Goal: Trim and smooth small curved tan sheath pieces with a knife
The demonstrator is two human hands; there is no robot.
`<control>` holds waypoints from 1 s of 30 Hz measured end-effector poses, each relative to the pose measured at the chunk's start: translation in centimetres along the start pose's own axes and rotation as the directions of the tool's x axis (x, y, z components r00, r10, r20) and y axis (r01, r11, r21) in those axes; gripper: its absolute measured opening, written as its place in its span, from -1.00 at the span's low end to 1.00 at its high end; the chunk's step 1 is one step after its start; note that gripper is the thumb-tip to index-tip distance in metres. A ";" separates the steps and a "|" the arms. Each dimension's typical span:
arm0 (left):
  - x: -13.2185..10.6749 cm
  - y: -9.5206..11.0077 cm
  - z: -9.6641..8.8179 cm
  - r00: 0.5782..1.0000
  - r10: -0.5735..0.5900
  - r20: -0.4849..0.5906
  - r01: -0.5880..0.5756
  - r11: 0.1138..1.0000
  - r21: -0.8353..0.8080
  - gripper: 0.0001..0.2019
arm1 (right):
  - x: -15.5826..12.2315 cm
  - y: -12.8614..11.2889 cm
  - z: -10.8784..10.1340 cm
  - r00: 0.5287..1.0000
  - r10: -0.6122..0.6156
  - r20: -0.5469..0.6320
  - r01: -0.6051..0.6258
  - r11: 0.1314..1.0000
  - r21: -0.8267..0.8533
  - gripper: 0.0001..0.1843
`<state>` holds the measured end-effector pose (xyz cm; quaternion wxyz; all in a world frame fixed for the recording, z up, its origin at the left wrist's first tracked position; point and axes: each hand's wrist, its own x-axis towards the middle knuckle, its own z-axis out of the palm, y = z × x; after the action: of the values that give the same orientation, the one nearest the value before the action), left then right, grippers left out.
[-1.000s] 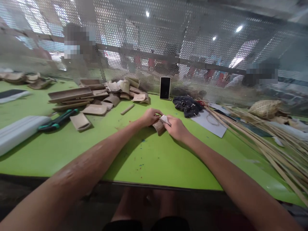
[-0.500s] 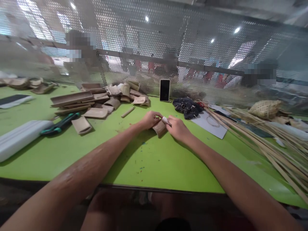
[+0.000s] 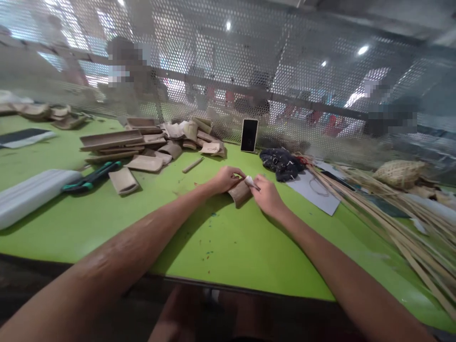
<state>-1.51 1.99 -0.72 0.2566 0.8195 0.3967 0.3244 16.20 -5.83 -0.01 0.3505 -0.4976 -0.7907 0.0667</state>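
Note:
A short curved tan bamboo piece rests on the green table in front of me. My left hand holds its left end with fingers closed around it. My right hand pinches a small white pad and presses it on the piece's upper end. The two hands nearly touch over the piece.
A heap of bamboo pieces and a green-handled tool lie at the left, near a white block. A phone leans on the mesh screen. Dark cloth, paper, long bamboo strips and a woven basket lie right.
The white pad in my right hand has slid along the bamboo piece's top end. Both hands stay on the piece; the view has shifted slightly.

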 end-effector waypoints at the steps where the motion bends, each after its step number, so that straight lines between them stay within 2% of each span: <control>1: 0.0 0.0 0.0 1.000 -0.009 0.004 0.009 1.000 0.001 -0.71 | -0.1 -0.2 0.1 0.999 -0.046 0.027 0.045 0.999 0.029 -0.84; 4: 0.1 -0.1 0.2 0.999 -0.034 0.009 0.034 0.999 0.006 -0.70 | -0.3 -0.4 0.2 0.990 -0.133 0.056 0.131 0.990 0.050 -0.85; 9: 0.0 -0.2 0.1 1.000 -0.011 -0.003 0.011 1.000 -0.003 -0.71 | 0.2 0.0 0.0 1.000 0.016 0.023 -0.015 1.000 -0.020 -0.80; 14: -0.1 -0.1 0.0 1.000 -0.026 0.013 0.026 1.000 0.009 -0.64 | 0.0 -0.5 0.3 0.985 -0.128 0.113 0.111 0.984 0.140 -0.86; 19: 0.0 0.0 0.0 1.000 -0.004 0.014 0.004 1.000 0.013 -0.65 | 0.1 -0.1 0.1 0.998 -0.049 0.048 0.049 0.999 0.003 -0.82; 24: 0.0 0.1 -0.1 1.000 -0.019 0.012 0.019 1.000 0.019 -0.66 | -0.2 -0.6 0.0 0.982 -0.132 0.136 0.118 0.988 0.100 -0.87; 28: 0.0 0.1 -0.2 1.000 0.002 -0.004 -0.002 0.999 0.039 -0.68 | 0.1 -0.2 -0.2 0.999 -0.006 0.041 0.006 1.000 0.007 -0.82; 30: 0.0 0.0 -0.1 1.000 0.009 0.003 -0.009 0.999 0.039 -0.70 | 0.1 0.0 -0.1 1.000 0.002 0.026 -0.003 0.999 0.032 -0.81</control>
<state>-1.59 2.02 -0.61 0.2397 0.8264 0.3991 0.3166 16.29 -5.79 0.13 0.3479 -0.4920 -0.7934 0.0863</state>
